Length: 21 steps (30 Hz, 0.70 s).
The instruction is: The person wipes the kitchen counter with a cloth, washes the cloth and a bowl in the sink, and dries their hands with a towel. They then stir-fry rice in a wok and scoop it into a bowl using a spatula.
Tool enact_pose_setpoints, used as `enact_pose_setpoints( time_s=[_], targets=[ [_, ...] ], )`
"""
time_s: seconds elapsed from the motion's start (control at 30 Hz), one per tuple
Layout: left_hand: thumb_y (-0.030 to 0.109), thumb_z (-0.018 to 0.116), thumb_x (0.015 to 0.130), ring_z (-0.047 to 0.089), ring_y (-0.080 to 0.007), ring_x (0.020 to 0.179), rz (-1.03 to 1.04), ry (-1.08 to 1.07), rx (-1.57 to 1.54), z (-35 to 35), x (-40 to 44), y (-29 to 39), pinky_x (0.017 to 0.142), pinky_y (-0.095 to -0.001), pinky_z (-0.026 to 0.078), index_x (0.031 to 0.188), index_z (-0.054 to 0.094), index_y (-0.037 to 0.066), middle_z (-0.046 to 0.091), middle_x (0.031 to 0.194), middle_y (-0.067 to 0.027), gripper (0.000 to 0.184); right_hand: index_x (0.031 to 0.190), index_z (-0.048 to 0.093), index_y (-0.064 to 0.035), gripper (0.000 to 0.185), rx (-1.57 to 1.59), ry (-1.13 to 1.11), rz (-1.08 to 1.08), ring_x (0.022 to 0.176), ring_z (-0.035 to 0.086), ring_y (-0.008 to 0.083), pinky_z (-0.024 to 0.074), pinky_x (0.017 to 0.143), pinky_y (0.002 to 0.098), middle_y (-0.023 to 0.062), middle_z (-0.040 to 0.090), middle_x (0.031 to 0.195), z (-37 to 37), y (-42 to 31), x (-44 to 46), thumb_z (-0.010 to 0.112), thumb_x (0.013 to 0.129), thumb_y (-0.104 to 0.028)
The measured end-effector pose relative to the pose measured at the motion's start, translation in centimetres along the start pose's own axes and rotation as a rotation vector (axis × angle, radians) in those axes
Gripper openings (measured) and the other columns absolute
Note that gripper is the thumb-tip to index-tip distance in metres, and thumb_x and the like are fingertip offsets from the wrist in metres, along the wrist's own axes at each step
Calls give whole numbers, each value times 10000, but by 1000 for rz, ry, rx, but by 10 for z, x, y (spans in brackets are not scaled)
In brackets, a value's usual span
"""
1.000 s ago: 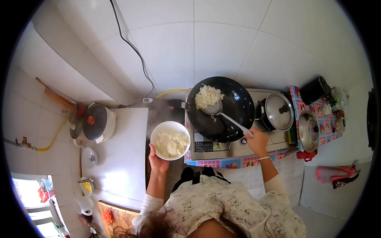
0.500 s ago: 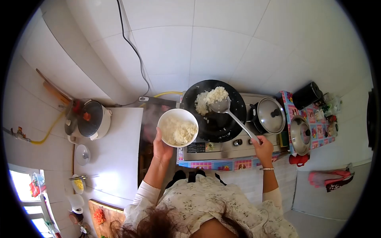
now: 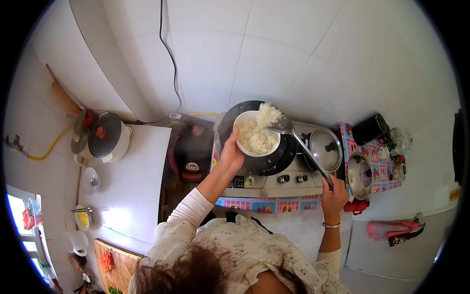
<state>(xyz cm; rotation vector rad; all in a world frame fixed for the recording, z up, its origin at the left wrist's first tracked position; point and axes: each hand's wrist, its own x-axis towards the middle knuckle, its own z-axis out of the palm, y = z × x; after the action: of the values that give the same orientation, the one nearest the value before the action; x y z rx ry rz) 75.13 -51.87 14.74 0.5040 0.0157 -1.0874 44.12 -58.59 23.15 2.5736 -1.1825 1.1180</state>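
Note:
My left hand (image 3: 233,153) grips the side of a white bowl (image 3: 239,120) of cooked rice (image 3: 257,139), which is over the black wok (image 3: 274,166). In my right hand (image 3: 334,196) is the dark handle end of a metal wok spatula (image 3: 306,150). Its head carries a clump of white rice (image 3: 269,115) at the bowl's upper right edge; whether the head touches the bowl I cannot tell. The bowl hides much of the wok's inside.
Right of the wok stands a lidded pot (image 3: 325,149) on the gas stove (image 3: 267,188). A loose lid (image 3: 360,175) lies further right. At left, the white counter (image 3: 129,181) holds a cooker (image 3: 110,137); a cutting board (image 3: 117,259) bears chopped red pieces. Steam rises.
My left hand has brought the bowl right, over the wok. The spatula has lifted a clump of rice from the wok to the bowl's edge. My right hand has shifted slightly right and down.

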Motion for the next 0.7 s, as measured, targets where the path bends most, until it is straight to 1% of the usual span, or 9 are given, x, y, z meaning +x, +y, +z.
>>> enact_pose_setpoints(
  time_s=[0.1, 0.17, 0.4, 0.5, 0.6, 0.7],
  targets=[
    [457, 565, 862, 445, -201, 1198, -34, -24, 15, 0, 3, -2, 1036, -337, 305, 1264, 464, 69, 503, 1283, -64, 567, 910, 627, -65, 235, -124, 12, -136, 623, 598, 223, 458, 507, 308, 85, 597, 809, -2, 1, -7, 749, 710, -93],
    [468, 574, 852, 437, -199, 1205, -47, -26, -4, -2, 1, -3, 1040, -342, 299, 1265, 461, 64, 498, 1285, -68, 589, 909, 627, -61, 229, -134, 15, -151, 624, 598, 221, 460, 509, 299, 85, 597, 815, -3, 0, -7, 746, 714, -84],
    [491, 551, 849, 440, -219, 1208, -59, -43, -26, -16, -4, 1, 1046, -365, 306, 1275, 448, 64, 494, 1291, -67, 612, 893, 628, -49, 218, 27, 60, -65, 613, 587, 215, 462, 523, 285, 88, 597, 810, -3, 0, -6, 747, 712, -64],
    [496, 545, 849, 434, -222, 1215, -36, -28, -10, -20, -5, 5, 1047, -366, 306, 1285, 437, 61, 488, 1298, -70, 625, 888, 620, -30, 205, 136, -18, 52, 606, 574, 169, 442, 515, 247, 84, 592, 801, -1, -3, -5, 738, 722, -53],
    [498, 539, 852, 428, -226, 1222, -25, -21, -10, -26, -5, 7, 1048, -367, 306, 1293, 429, 59, 484, 1303, -73, 632, 883, 611, -13, 190, 269, -103, 235, 623, 546, 92, 415, 520, 206, 45, 599, 766, 2, -1, -4, 725, 734, -41],
    [502, 531, 854, 426, -233, 1225, -11, -36, -21, -32, -6, 11, 1047, -379, 308, 1298, 425, 64, 481, 1306, -76, 633, 874, 606, 2, 169, 583, -241, 559, 627, 504, 45, 399, 537, 188, 1, 595, 733, 10, 12, -5, 709, 746, -38]
  ],
)
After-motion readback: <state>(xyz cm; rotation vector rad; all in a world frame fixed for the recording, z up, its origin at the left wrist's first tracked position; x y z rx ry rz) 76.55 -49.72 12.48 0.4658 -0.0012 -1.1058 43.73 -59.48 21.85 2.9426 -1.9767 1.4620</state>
